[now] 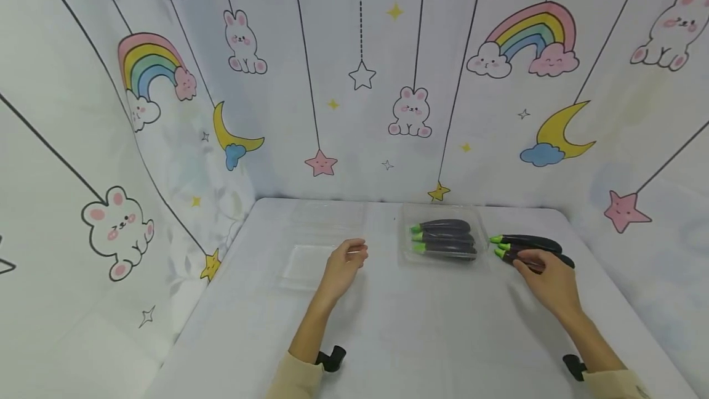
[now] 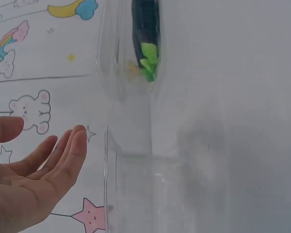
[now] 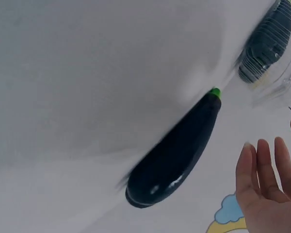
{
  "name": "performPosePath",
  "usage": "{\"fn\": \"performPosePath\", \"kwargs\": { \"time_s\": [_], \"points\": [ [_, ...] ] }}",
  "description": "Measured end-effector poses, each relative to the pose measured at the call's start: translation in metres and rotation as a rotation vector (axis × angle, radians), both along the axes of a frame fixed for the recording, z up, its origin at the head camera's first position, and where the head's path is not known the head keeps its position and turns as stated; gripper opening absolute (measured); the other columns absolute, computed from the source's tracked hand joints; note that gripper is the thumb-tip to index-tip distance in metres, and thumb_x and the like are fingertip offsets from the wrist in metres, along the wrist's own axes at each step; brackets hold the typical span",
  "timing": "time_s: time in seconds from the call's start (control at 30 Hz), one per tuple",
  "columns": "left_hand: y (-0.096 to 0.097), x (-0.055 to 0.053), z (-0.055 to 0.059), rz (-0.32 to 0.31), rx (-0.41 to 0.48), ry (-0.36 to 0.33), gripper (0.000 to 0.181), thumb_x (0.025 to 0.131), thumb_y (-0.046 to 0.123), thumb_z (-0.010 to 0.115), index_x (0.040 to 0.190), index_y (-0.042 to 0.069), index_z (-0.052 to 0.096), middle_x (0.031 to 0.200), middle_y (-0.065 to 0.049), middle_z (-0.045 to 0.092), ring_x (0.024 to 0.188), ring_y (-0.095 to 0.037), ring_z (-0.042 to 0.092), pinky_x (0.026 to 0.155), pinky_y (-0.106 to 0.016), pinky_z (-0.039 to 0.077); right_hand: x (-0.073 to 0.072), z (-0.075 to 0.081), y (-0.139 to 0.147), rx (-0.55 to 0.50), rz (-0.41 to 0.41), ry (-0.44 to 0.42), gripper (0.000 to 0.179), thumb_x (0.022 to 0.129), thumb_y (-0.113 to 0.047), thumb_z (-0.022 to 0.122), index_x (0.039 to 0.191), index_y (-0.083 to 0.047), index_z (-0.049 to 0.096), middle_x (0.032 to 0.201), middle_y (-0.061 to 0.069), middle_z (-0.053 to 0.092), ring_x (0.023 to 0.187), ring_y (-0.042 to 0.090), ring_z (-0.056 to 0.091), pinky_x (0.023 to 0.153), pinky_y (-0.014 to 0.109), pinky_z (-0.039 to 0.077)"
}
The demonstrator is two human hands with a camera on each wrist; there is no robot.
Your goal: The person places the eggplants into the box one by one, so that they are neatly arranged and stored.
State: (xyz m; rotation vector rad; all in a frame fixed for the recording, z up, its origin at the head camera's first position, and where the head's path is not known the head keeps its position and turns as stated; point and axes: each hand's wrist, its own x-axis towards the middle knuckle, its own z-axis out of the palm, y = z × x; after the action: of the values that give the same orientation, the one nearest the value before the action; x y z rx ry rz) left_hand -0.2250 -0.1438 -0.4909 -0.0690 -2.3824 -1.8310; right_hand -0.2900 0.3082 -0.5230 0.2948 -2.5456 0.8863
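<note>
My left hand (image 1: 344, 266) hovers above the table beside a clear plastic container (image 1: 299, 263). Its fingers are relaxed and nothing lies between them; the left wrist view shows the same hand (image 2: 43, 179) with thumb and fingers apart. To the right, a clear plastic box (image 1: 408, 255) has dark eggplants (image 1: 445, 245) with green stems lying side by side in it. Over the loose eggplants (image 1: 532, 242) farther right is my right hand (image 1: 548, 279), partly covering them. In the right wrist view, that hand (image 3: 269, 184) has extended fingers apart from an eggplant (image 3: 174, 150).
A white cloth covers the table (image 1: 421, 331). Behind and at the sides hangs a printed curtain (image 1: 343, 36) with rabbits, rainbows and stars. The clear container's far part (image 1: 327, 214) lies near the back edge. Dark wrist devices (image 1: 332, 359) sit by the cuffs.
</note>
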Motion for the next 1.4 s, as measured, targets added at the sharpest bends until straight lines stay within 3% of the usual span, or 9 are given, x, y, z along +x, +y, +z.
{"fn": "performPosePath", "kwargs": {
  "time_s": [0.07, 0.17, 0.27, 0.43, 0.7, 0.97, 1.13, 1.4],
  "points": [
    [-0.009, 0.003, -0.002, 0.017, 0.003, 0.032, 0.034, 0.106, 0.017, 0.060, 0.137, 0.004, 0.062, 0.130, -0.014, 0.068, 0.115, -0.028, 0.069, 0.097, -0.040, 0.060, 0.000, -0.002, 0.003, 0.034, -0.009, 0.012, 0.032, 0.094, -0.021, 0.079, 0.116, 0.001, 0.072, 0.117, 0.027, 0.070, 0.106, 0.047, 0.067, 0.085, 0.035, 0.056],
    [-0.023, 0.007, -0.003, 0.052, -0.012, 0.069, 0.032, 0.106, 0.016, 0.061, 0.135, 0.003, 0.064, 0.130, -0.014, 0.069, 0.116, -0.029, 0.069, 0.098, -0.042, 0.059, -0.001, -0.006, 0.007, 0.072, -0.005, 0.017, 0.034, 0.092, -0.018, 0.080, 0.118, 0.003, 0.071, 0.122, 0.031, 0.066, 0.111, 0.052, 0.061, 0.089, 0.062, 0.050],
    [-0.038, 0.012, -0.002, 0.132, -0.047, 0.081, 0.030, 0.106, 0.017, 0.061, 0.133, 0.005, 0.066, 0.129, -0.010, 0.070, 0.119, -0.030, 0.068, 0.101, -0.047, 0.057, -0.004, -0.009, 0.013, 0.098, 0.010, 0.017, 0.038, 0.091, -0.016, 0.080, 0.120, 0.006, 0.070, 0.124, 0.034, 0.064, 0.116, 0.056, 0.056, 0.092, 0.070, 0.045],
    [-0.069, 0.019, -0.002, 0.262, -0.110, 0.067, 0.031, 0.106, 0.019, 0.060, 0.134, 0.006, 0.066, 0.132, -0.011, 0.069, 0.127, -0.033, 0.064, 0.104, -0.054, 0.054, -0.009, -0.011, 0.022, 0.130, 0.026, -0.016, 0.043, 0.092, -0.019, 0.080, 0.123, 0.009, 0.067, 0.127, 0.036, 0.061, 0.119, 0.059, 0.052, 0.094, 0.074, 0.042],
    [-0.113, 0.025, -0.015, 0.340, -0.120, 0.040, 0.037, 0.107, 0.018, 0.057, 0.140, 0.002, 0.060, 0.145, -0.019, 0.060, 0.137, -0.041, 0.054, 0.112, -0.053, 0.049, -0.014, -0.012, 0.032, 0.162, 0.023, -0.050, 0.047, 0.091, -0.019, 0.081, 0.124, 0.010, 0.065, 0.127, 0.039, 0.060, 0.117, 0.062, 0.051, 0.093, 0.075, 0.042],
    [-0.151, 0.034, -0.032, 0.465, -0.186, -0.030, 0.041, 0.107, 0.018, 0.054, 0.145, 0.003, 0.056, 0.158, -0.027, 0.042, 0.147, -0.052, 0.035, 0.117, -0.069, 0.034, -0.017, -0.013, 0.039, 0.208, 0.011, -0.069, 0.048, 0.088, -0.016, 0.082, 0.122, 0.012, 0.065, 0.125, 0.042, 0.058, 0.116, 0.064, 0.050, 0.093, 0.077, 0.041],
    [-0.163, 0.035, -0.037, 0.480, -0.194, -0.074, 0.045, 0.105, 0.011, 0.052, 0.148, -0.002, 0.051, 0.155, -0.029, 0.045, 0.145, -0.050, 0.038, 0.119, -0.063, 0.036, -0.020, -0.017, 0.046, 0.232, 0.005, -0.054, 0.047, 0.084, -0.012, 0.083, 0.121, 0.012, 0.066, 0.123, 0.044, 0.058, 0.112, 0.065, 0.051, 0.091, 0.077, 0.042],
    [-0.164, 0.033, -0.041, 0.461, -0.129, -0.078, 0.045, 0.103, 0.002, 0.047, 0.147, -0.007, 0.049, 0.146, -0.030, 0.054, 0.138, -0.046, 0.051, 0.114, -0.055, 0.046, -0.023, -0.021, 0.053, 0.280, -0.042, -0.078, 0.047, 0.081, -0.007, 0.083, 0.120, 0.011, 0.066, 0.121, 0.046, 0.055, 0.108, 0.066, 0.051, 0.088, 0.076, 0.043]
  ]
}}
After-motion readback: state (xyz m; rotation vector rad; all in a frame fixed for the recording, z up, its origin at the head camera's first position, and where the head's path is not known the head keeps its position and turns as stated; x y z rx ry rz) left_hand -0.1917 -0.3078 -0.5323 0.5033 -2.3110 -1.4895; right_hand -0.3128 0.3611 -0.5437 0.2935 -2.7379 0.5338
